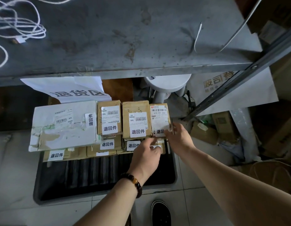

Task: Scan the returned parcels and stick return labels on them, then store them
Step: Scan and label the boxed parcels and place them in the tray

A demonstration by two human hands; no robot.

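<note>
Storing step: I'm setting the labelled parcel (159,118) at the right end of the top row in the black tray (92,175). My right hand (179,137) is gripping its edge. My left hand (146,155) is at the stack front, can't tell if it's gripping. Next it probably needs squaring up, then letting go.
</note>
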